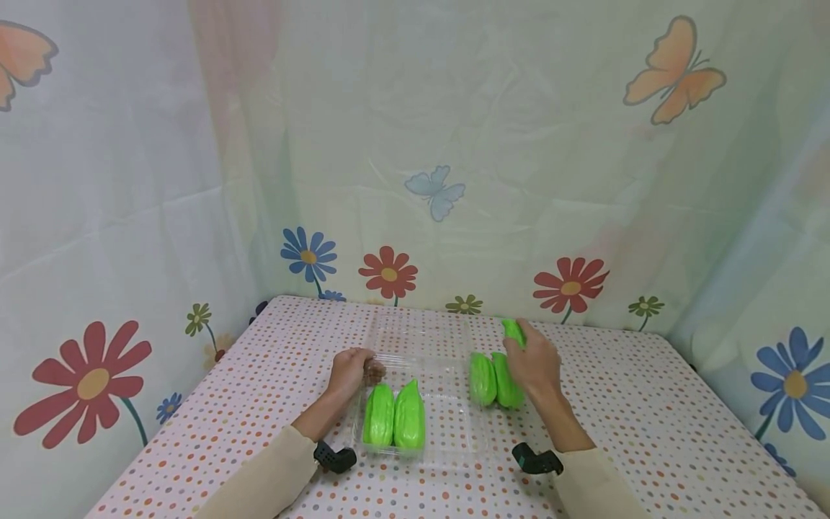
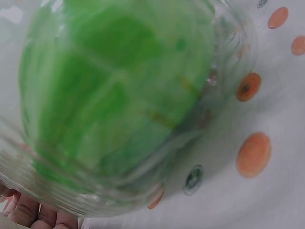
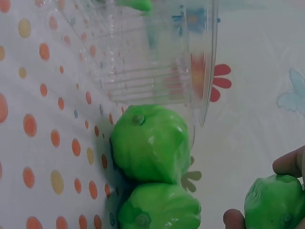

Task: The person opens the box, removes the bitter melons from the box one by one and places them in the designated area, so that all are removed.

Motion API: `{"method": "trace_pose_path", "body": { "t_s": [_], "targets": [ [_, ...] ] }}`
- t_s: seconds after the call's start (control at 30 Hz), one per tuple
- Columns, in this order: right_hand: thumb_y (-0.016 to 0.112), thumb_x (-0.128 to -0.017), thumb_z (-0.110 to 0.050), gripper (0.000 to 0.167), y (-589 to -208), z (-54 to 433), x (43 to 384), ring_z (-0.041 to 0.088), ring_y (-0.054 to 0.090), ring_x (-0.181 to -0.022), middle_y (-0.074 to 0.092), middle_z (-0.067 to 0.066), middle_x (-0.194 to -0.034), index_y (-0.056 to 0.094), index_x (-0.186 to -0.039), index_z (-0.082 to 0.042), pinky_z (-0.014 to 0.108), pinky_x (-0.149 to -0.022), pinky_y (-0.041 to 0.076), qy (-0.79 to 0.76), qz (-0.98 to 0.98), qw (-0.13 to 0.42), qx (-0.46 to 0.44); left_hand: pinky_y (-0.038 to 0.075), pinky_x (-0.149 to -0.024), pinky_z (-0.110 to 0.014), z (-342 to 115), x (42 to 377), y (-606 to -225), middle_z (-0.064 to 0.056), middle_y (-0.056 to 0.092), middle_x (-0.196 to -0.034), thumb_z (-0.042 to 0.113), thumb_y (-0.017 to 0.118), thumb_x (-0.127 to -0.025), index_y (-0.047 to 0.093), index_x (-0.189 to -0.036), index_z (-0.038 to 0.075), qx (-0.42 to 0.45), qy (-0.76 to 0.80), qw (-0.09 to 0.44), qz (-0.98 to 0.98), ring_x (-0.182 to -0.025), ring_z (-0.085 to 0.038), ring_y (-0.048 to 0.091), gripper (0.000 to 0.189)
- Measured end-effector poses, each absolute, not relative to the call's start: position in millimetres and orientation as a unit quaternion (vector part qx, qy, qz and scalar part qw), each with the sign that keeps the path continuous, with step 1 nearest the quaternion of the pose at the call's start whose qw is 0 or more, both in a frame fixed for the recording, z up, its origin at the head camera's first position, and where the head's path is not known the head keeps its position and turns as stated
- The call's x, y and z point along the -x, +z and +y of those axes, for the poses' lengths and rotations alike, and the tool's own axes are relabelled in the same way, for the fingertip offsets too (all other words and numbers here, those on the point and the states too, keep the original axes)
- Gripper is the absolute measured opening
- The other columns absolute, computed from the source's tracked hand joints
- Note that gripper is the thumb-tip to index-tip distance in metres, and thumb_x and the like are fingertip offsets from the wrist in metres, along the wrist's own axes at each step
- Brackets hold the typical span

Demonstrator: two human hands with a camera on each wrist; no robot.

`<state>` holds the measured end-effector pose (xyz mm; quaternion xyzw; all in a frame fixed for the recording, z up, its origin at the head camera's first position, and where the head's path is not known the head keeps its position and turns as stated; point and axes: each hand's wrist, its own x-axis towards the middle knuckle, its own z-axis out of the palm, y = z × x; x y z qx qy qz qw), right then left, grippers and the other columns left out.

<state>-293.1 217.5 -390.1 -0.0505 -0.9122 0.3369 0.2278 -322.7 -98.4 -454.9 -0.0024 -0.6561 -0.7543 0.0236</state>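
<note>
A clear plastic clamshell box (image 1: pixel 447 432) lies open on the table, its lid (image 1: pixel 418 335) folded back. Inside, along the left, two bright green, ridged, gourd-like vegetables (image 1: pixel 409 418) lie side by side. My left hand (image 1: pixel 350 369) grips the box's left edge near the hinge; in the left wrist view its fingers (image 2: pixel 28 210) curl below the clear wall. Between thumb and fingers, my right hand (image 1: pixel 537 360) holds another green gourd-like vegetable (image 3: pixel 274 202), raised above two more (image 3: pixel 151 143) that lie right of the box.
A dotted cloth (image 1: pixel 622 411) covers the table. Hanging fabric (image 1: pixel 506 144) with flowers and butterflies encloses the back and both sides. Each wrist carries a small black camera mount (image 1: pixel 336 458).
</note>
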Motion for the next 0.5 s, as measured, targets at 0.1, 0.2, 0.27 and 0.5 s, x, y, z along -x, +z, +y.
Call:
{"method": "trace_pose_path", "body": {
  "t_s": [0.1,0.2,0.27,0.5],
  "targets": [
    [0.051,-0.101,-0.024,0.056,-391,222,294,0.049,0.049,-0.131,0.047,0.029,-0.148,0.043,-0.151,0.0,0.063,-0.107,0.04,0.342,-0.912,0.218,0.065,0.053,-0.061,-0.033,-99,322,-455,-0.009,0.064,-0.072,0.009,0.05,-0.102,0.054,-0.084,-0.001,0.004,-0.753,0.026,-0.657,-0.066,-0.017,0.062,0.021],
    [0.051,-0.101,-0.024,0.056,-393,225,295,0.049,0.05,-0.129,0.047,0.029,-0.148,0.043,-0.151,-0.001,0.064,-0.103,0.042,0.349,-0.909,0.213,0.077,0.056,-0.062,-0.033,-99,322,-454,-0.008,0.067,-0.072,0.009,0.05,-0.103,0.057,-0.088,-0.004,0.006,-0.753,0.028,-0.657,-0.066,-0.017,0.066,0.021],
    [0.051,-0.101,-0.025,0.055,-395,227,296,0.048,0.054,-0.123,0.05,0.029,-0.145,0.044,-0.151,-0.002,0.062,-0.096,0.045,0.35,-0.909,0.212,0.083,0.058,-0.063,-0.033,-99,321,-454,-0.006,0.068,-0.072,0.009,0.049,-0.103,0.059,-0.093,-0.009,0.009,-0.752,0.029,-0.658,-0.066,-0.016,0.067,0.022],
    [0.046,-0.101,-0.026,0.053,-404,234,301,0.038,0.057,-0.096,0.056,0.029,-0.136,0.047,-0.148,-0.002,0.047,-0.074,0.046,0.355,-0.908,0.198,0.103,0.06,-0.066,-0.034,-100,321,-455,-0.006,0.069,-0.073,0.009,0.048,-0.103,0.059,-0.102,-0.014,0.011,-0.748,0.029,-0.663,-0.067,-0.016,0.069,0.026]
  ]
}}
